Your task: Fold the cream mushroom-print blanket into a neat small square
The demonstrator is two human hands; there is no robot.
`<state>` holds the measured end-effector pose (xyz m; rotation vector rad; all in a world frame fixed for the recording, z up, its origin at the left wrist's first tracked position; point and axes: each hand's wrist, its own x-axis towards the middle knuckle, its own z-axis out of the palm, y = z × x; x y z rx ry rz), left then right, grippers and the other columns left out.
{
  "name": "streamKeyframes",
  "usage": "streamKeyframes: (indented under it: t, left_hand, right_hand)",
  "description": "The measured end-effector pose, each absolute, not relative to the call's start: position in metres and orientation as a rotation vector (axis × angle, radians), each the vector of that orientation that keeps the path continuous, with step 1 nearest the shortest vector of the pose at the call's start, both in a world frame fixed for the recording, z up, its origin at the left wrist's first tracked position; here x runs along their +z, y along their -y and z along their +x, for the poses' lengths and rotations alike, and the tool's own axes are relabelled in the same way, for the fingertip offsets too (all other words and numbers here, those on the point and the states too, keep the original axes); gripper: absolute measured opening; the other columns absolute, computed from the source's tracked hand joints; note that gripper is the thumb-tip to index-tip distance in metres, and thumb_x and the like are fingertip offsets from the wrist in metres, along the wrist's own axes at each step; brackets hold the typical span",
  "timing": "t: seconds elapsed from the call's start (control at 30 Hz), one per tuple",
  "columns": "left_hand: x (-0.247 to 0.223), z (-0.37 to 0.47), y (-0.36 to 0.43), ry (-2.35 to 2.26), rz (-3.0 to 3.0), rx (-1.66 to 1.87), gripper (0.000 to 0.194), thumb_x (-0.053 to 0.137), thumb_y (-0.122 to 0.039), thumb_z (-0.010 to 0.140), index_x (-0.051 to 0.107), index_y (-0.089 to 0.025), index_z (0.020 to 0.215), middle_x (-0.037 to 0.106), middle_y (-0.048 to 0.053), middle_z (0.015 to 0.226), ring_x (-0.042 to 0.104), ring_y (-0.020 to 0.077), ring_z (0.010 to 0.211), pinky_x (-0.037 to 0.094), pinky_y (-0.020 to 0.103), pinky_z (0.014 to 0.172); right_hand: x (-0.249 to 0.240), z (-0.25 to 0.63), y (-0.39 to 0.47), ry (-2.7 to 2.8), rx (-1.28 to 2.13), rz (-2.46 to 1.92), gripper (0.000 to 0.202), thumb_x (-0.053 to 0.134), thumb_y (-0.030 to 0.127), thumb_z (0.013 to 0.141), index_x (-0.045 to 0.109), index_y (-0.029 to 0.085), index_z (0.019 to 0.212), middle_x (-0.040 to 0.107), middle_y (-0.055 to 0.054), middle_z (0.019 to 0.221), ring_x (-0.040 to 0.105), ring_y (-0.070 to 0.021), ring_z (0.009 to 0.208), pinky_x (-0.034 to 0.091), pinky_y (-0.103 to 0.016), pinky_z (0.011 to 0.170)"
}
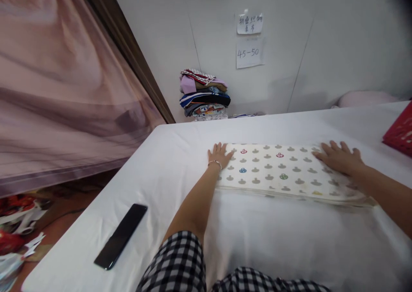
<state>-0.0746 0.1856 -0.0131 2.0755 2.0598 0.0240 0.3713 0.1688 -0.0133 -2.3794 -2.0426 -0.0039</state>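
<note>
Cloth (268, 168), folded to a long strip w/ mushroom print, lies flat on white sheet (180, 159), btwn & partly under both hands. L hand (220, 155) at its far L corner, palm down, open, thumb on print, other fingers at/over edge; no grip seen. R hand (341, 158) on R end, nr far edge, palm down, fingers spread wide, nothing gripped that I can see. Most of print shows btwn hands; near long edge is on wearer's side of both. Phone (121, 236) on sheet, well L of cloth, apart from L hand.
</note>
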Motion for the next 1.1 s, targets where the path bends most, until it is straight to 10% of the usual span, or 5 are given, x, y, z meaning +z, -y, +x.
streamKeyframes:
  t: [0.37,1.1]
  left_hand:
    - [-0.014,-0.074,-0.184,-2.077,2.068,0.042,0.075,0.014,-0.069,0.085,0.016,-0.032,0.149,0.005,-0.004,0.158,-0.001,0.0239,0.145,0.007,0.054,0.115]
    - [-0.009,-0.074,-0.186,-2.114,2.090,0.037,0.075,0.017,-0.066,0.086,0.018,-0.026,0.150,0.009,-0.001,0.157,0.002,0.0244,0.145,0.012,0.054,0.115]
  right_hand:
    - [-0.003,0.155,-0.196,2.611,0.209,-1.656,0.076,0.017,0.065,0.088,0.025,0.021,0.150,0.013,-0.006,0.157,0.006,-0.0297,0.143,0.009,-0.053,0.113]
    - [-0.003,0.142,-0.166,2.629,0.414,-1.554,0.075,0.019,0.066,0.089,0.028,0.021,0.149,0.011,-0.009,0.157,0.006,-0.0289,0.143,0.006,-0.054,0.112]
